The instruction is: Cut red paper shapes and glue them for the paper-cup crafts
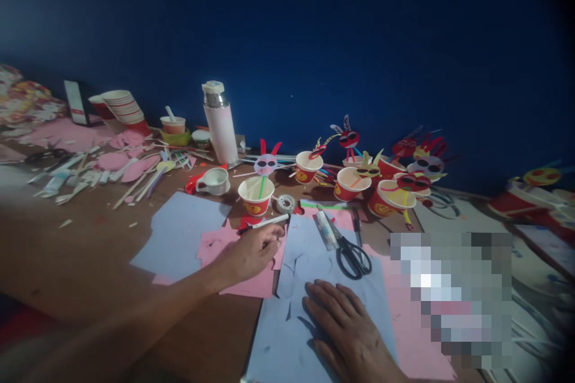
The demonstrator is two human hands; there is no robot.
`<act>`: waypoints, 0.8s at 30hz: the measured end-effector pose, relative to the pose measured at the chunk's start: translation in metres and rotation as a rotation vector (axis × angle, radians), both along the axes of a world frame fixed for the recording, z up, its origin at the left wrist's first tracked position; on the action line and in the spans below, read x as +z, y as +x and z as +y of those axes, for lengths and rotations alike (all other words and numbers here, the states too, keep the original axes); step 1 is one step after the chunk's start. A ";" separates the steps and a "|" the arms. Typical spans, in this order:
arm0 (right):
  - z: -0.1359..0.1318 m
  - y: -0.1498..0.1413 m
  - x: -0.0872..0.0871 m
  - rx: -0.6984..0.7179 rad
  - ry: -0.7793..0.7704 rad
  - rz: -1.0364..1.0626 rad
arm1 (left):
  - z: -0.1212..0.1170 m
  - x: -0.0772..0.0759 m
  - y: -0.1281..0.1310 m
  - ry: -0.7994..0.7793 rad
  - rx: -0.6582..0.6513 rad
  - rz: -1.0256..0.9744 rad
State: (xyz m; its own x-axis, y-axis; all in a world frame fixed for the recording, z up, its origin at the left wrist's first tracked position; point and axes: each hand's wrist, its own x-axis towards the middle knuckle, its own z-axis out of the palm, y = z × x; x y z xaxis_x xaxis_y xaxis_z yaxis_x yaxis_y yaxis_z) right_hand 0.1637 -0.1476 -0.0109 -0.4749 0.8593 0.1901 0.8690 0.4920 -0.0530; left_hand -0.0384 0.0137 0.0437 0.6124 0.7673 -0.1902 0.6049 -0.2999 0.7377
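My left hand (254, 252) is over pink paper (251, 285), fingers curled together; whatever they may hold is hidden. Along its knuckles runs a white marker (273, 221) with a dark end; I cannot tell whether the hand touches it. Palm down, my right hand (344, 329) lies flat on pale blue paper (287, 341), fingers stretched out. Just beyond its fingertips rest black-handled scissors (354, 257) and a glue tube (326, 228). A paper cup (256, 196) behind the left hand carries a bunny-eared paper face (265, 164) on a green straw.
More cups with paper figures (351, 184) stand at the back right. A flask (220, 128), a white cup (213, 182) and stacked paper cups (123, 111) stand further left. A tape roll (286, 203) lies mid-table. Paper scraps (112, 161) litter the left; one right-hand area is pixelated.
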 end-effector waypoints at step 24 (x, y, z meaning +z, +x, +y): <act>0.009 0.003 -0.004 0.081 0.255 -0.040 | 0.050 -0.019 -0.053 0.277 0.125 0.345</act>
State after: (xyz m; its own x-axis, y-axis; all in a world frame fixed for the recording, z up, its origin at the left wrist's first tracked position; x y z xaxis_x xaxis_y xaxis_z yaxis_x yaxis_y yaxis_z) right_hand 0.1667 -0.1383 -0.0146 -0.5514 0.7451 0.3752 0.8253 0.5528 0.1150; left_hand -0.0916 0.0634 0.0249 0.4490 0.8818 -0.1443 0.8451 -0.3666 0.3891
